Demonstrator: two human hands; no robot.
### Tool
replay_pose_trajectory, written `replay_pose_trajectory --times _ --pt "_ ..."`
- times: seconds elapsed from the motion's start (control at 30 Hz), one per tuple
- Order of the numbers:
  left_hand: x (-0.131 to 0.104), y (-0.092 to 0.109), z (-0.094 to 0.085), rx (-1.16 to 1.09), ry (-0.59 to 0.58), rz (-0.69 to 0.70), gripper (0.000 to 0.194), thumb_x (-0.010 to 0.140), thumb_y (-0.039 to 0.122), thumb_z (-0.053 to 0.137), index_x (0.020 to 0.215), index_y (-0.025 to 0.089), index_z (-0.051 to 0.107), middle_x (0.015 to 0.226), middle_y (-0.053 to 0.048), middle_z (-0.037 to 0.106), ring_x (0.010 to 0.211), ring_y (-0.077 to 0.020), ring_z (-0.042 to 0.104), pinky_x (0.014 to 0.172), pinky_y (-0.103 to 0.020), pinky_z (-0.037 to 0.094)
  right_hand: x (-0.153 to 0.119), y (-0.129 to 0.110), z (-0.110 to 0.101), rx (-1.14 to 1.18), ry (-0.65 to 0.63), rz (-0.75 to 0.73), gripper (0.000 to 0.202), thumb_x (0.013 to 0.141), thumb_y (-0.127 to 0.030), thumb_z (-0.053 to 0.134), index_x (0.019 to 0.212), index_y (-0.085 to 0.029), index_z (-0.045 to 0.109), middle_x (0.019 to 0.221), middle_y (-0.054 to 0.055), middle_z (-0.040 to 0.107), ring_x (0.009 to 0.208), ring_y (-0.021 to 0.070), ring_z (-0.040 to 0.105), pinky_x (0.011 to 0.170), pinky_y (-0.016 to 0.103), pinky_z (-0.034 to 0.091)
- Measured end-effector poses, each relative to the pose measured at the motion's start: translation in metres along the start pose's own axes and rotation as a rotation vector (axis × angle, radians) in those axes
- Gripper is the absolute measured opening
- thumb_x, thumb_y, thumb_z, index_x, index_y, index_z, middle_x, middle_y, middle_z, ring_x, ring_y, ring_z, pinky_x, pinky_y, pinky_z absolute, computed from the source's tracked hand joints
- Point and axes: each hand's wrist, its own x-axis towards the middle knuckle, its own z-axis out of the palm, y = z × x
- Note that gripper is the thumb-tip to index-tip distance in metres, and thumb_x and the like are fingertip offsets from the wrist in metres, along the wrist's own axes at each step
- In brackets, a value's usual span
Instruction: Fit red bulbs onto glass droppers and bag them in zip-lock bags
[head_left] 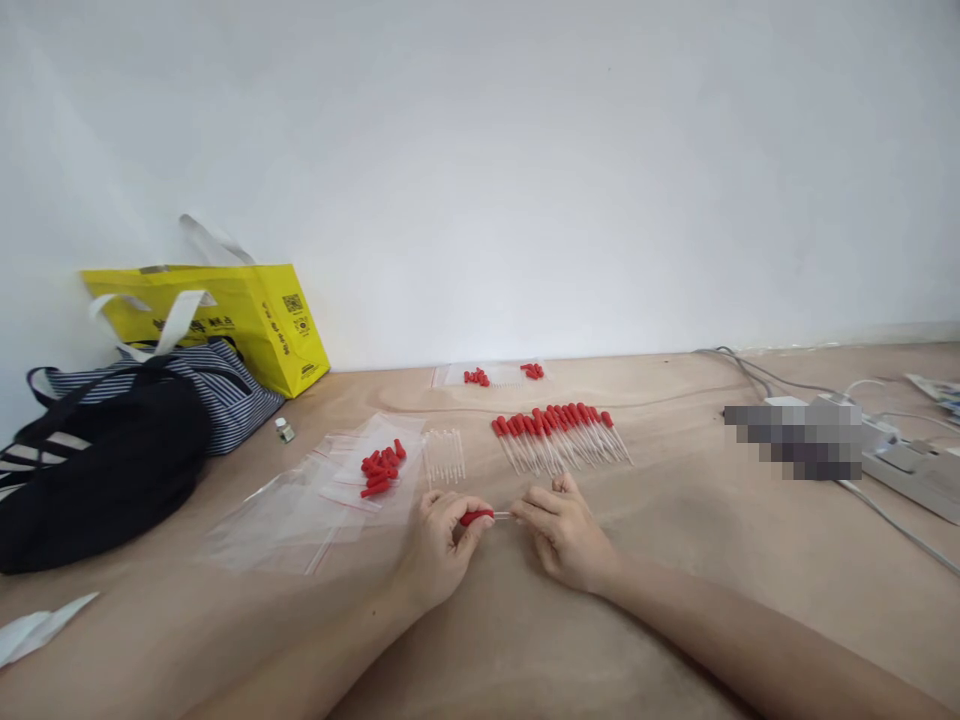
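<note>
Pinching a red cap (478,517) between thumb and fingers, the left hand (442,540) faces the right hand (562,530), whose gathered fingertips pinch a thin white stem (502,516). The stem meets the cap between the hands, its long axis running left to right, capped end pointing left; the opposed grips probably keep both parts in line. Just beyond, bare white sticks (446,455) lie side by side near loose red caps (382,468) on clear plastic bags (281,510), presumably within easy reach. Further right on the desk (697,530), red-capped sticks (559,425) form an orderly row, caps toward the wall (570,180), stems slanting nearer and rightward, likely grouped apart from the bare ones.
</note>
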Motion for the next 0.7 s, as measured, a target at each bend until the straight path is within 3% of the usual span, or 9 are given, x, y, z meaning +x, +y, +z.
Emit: replay_pose_trajectory --times 0.37,0.53,0.6,0.7 --pt "0.004 -0.001 -0.005 0.066 -0.041 0.049 0.015 0.081 0.029 0.047 0.076 0.021 0.059 0.069 0.003 0.063 0.069 -0.0146 0.055 0.08 -0.036 0.029 0.006 0.001 0.002 0.065 -0.055 -0.009 0.024 0.08 -0.01 0.036 0.088 -0.015 0.058 0.071 0.003 0.051 0.063 0.0125 0.039 0.063 0.028 0.022" --pt "0.011 -0.006 -0.014 0.155 -0.054 0.062 0.017 0.083 0.032 0.046 0.078 0.024 0.06 0.071 0.003 0.065 0.073 -0.016 0.056 0.083 -0.038 0.025 0.006 0.008 -0.004 -0.029 -0.079 -0.009 0.028 0.077 -0.01 0.042 0.097 -0.019 0.059 0.077 0.004 0.056 0.073 0.0149 0.042 0.065 0.029 0.02" --pt "0.012 -0.012 -0.019 0.226 -0.018 0.044 0.016 0.082 0.033 0.047 0.087 0.024 0.059 0.083 0.001 0.066 0.082 -0.0187 0.055 0.085 -0.04 0.024 0.006 0.012 -0.004 -0.083 -0.042 0.045 0.025 0.076 -0.012 0.045 0.094 -0.02 0.06 0.074 0.003 0.057 0.072 0.0152 0.043 0.065 0.03 0.019" --pt "0.015 -0.026 -0.031 0.388 0.112 -0.063 0.025 0.079 0.035 0.049 0.1 0.022 0.054 0.099 -0.004 0.062 0.095 -0.0232 0.05 0.084 -0.042 0.024 0.01 0.023 0.0 -0.147 0.056 0.256 0.023 0.077 -0.014 0.044 0.093 -0.019 0.06 0.074 0.003 0.06 0.071 0.0148 0.046 0.064 0.029 0.019"
